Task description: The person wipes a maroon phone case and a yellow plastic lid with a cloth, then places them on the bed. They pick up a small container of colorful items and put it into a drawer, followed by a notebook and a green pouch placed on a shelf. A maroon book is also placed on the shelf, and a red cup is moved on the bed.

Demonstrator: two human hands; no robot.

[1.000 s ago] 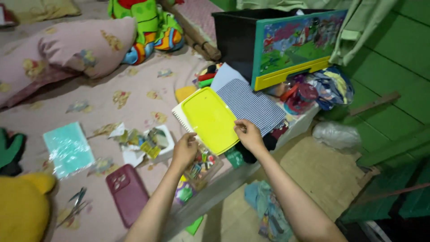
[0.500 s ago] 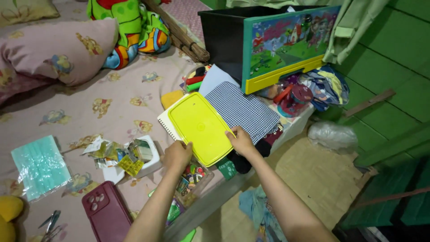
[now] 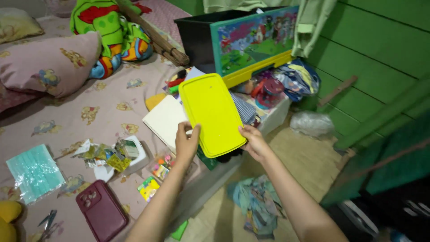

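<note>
Gripping yellow lid (image 3: 211,114), left hand (image 3: 186,142), right hand (image 3: 253,142), fingers curled on edges

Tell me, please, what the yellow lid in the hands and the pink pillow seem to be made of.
Yellow lid: probably plastic, smooth and slightly glossy, with a moulded raised rim. Pink pillow: printed woven fabric, matte, soft and creased; its filling cannot be seen.

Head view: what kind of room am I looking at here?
Most likely a bedroom in a home: a bed sheet with a pillow and a plush toy, green plank walls. Both hands hold a yellow lid.
</note>
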